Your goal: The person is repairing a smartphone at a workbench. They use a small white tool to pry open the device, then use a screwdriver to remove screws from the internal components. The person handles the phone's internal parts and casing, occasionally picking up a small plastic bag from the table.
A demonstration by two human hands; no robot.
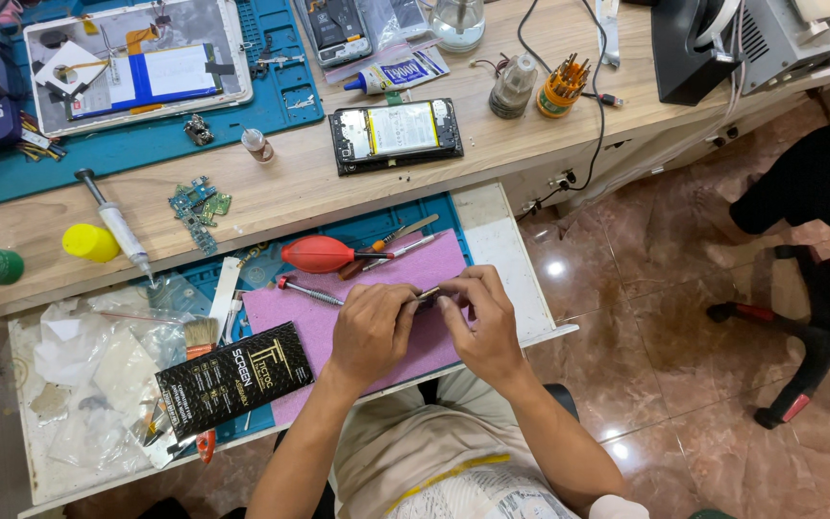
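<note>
Black carton (233, 377) lies flat beside the left hand (369, 332).

bright, even light | glare spots on floor tiles (556, 268) | sharp focus | edges bowed

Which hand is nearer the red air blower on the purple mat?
Left. The left hand lies just below and right of the red air blower; the right hand is farther right, beyond the left.
</note>
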